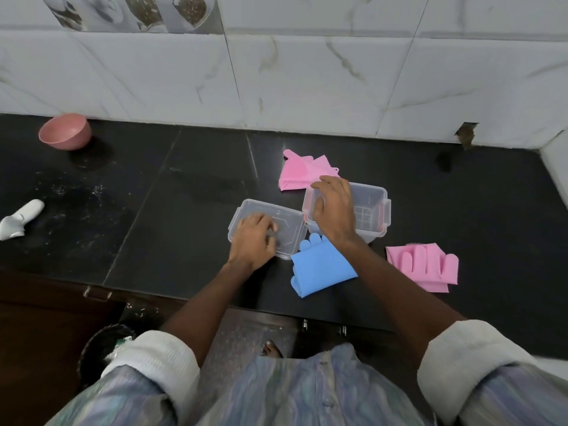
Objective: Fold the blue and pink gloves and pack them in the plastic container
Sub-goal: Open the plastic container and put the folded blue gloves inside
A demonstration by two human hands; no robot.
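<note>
Container's open and nothing's packed yet, as far as I can see. The clear plastic container (368,210) sits mid-counter with its floor showing bare through the walls, and its lid (287,219) lies flat just beside it at nine o'clock.

Gloves next. The blue glove (321,269) lies at six o'clock of the container, touching its near corner, looking folded over once, fingers pointing up toward the box. One pink glove (302,173) is at eleven o'clock, against the far rim, creased into a rough triangle. The other pink glove (425,267) lies at four o'clock, a little apart, doubled over with its bristled fingers on top. I count only one blue one. So my read: folding looks largely done or partly done, all the packing is left.

Now the hands. My left hand (253,238) rests on the lid, fingers curled loosely, tips pressing on the plastic; I can't tell whether they pinch any edge. My right hand (333,210) is over the container's left rim, fingers bent down over the far-left corner, thumb dipping inside the wall; it looks like a steadying grip on the rim, though the contact is partly hidden by the hand itself.
</note>
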